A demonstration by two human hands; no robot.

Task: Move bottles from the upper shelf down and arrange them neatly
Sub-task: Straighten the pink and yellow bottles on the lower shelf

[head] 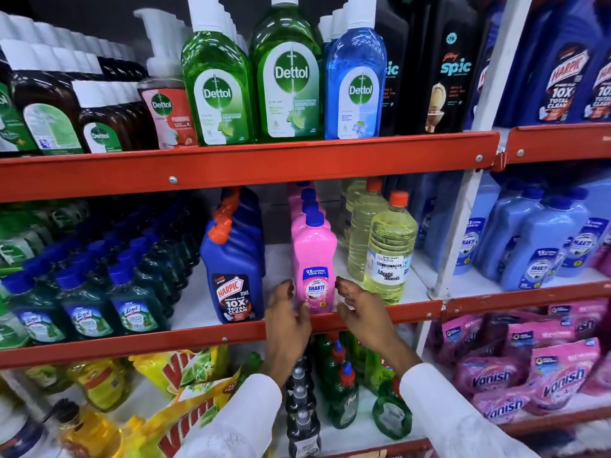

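My left hand (pixel 287 312) and right hand (pixel 358 309) are up at the front edge of the middle shelf (pixel 211 338), one on each side of the pink Shakti bottle (pixel 314 269). Both hands are open with the fingers loosely curled. My left fingertips sit at the bottle's lower left side, seemingly touching it; my right fingertips are just beside its lower right side, and I cannot tell whether they touch. The bottle stands upright at the front edge, heading a row of matching pink bottles running toward the back. To its left, near but apart, stands a blue Harpic bottle (pixel 234 276); to its right, a yellow liquid bleach bottle (pixel 388 256). On the upper shelf (pixel 251 166), green Dettol bottles (pixel 286 81) and a blue Dettol bottle (pixel 355 84) stand upright along the front edge. My white sleeves (pixel 439 411) show below.
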